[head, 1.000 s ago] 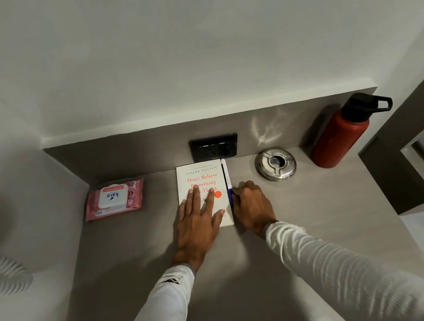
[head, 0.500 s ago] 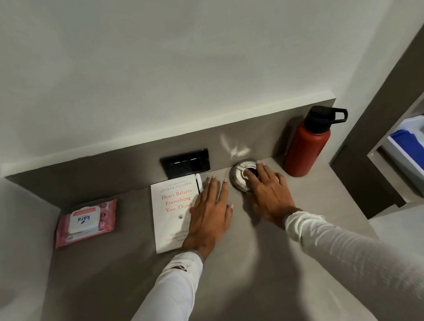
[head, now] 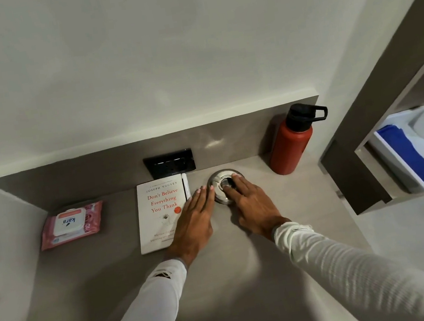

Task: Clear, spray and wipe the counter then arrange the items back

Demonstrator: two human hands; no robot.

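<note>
Two flat hands at the metal ashtray (head: 223, 186), centre of frame.
Right hand (head: 251, 204) lies fingers-straight on it, left hand (head: 196, 215) touches its rim; neither grips. A careless nudge could knock the pen (head: 186, 186) beside the book (head: 159, 213), or crowd the bottle (head: 290, 145) at upper right.

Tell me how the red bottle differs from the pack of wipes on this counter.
The red bottle stands upright at the back right corner; the pack of wipes lies flat at the far left. The bottle is a rigid dark red cylinder with a black looped cap; the pack is soft, pink, with a white flap lid. Both rest on the grey counter, and neither hand touches them.
</note>
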